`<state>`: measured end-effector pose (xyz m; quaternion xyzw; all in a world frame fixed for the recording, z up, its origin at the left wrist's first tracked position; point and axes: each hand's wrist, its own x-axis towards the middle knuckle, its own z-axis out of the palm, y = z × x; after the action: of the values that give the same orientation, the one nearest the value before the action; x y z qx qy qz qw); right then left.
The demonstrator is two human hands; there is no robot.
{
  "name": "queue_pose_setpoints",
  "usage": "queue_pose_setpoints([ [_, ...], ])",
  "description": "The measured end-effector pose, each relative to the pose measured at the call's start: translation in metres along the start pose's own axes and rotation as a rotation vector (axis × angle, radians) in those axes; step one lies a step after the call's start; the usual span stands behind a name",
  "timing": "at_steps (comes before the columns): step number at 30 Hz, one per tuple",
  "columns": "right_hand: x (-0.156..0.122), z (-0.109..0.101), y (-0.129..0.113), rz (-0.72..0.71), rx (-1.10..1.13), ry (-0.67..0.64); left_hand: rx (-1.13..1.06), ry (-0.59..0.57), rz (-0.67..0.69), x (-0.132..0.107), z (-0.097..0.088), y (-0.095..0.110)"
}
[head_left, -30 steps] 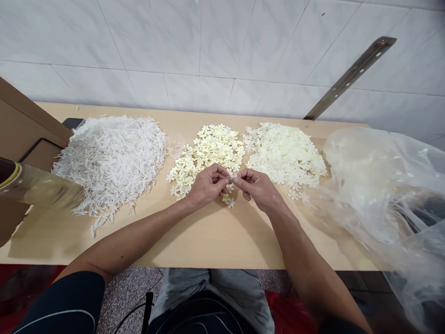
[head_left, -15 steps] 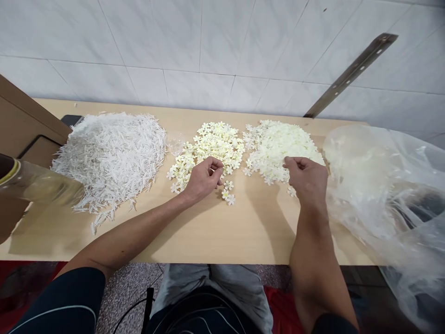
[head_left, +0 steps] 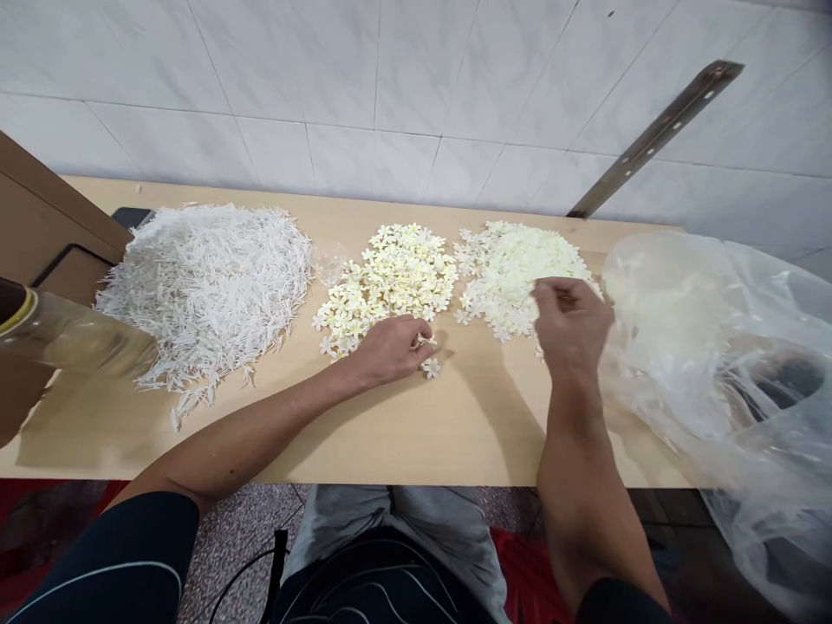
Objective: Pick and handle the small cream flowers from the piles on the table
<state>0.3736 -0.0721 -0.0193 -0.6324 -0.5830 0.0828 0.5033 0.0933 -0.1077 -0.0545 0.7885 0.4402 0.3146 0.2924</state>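
Note:
My left hand (head_left: 388, 347) rests on the wooden table (head_left: 403, 433) at the near edge of the pile of yellow-centred paper flowers (head_left: 398, 276). Its fingertips are pinched on a small flower there, and another loose flower (head_left: 430, 367) lies just in front of them. My right hand (head_left: 569, 319) hovers over the near right edge of the pile of pale cream flowers (head_left: 513, 260). Its fingers are curled into a pinch, and what they hold is too small to make out. A big heap of thin white sticks (head_left: 208, 276) lies to the left.
A large clear plastic bag (head_left: 721, 373) spreads over the table's right end. A clear bottle (head_left: 78, 345) and a brown box (head_left: 39, 230) stand at the left edge. A metal strip (head_left: 653, 139) leans on the tiled wall behind.
The hands were together at the table's middle a second ago. My right hand moved right to the cream pile and lifted slightly. My left hand lowered onto the table by the loose flowers.

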Motion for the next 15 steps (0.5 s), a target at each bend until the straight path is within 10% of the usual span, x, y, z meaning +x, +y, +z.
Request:
queue_pose_setpoints([
  [4, -0.027, 0.032, -0.023, -0.122, 0.059, -0.605, 0.133, -0.137, -0.002, -0.003, 0.001, -0.002],
  [7, -0.042, 0.046, -0.033, -0.252, 0.049, -0.808, 0.173, -0.177, -0.005, -0.001, -0.002, -0.003],
  [15, -0.05, 0.055, -0.032, -0.354, -0.075, -0.827, 0.159, -0.173, -0.055, 0.007, -0.019, -0.007],
])
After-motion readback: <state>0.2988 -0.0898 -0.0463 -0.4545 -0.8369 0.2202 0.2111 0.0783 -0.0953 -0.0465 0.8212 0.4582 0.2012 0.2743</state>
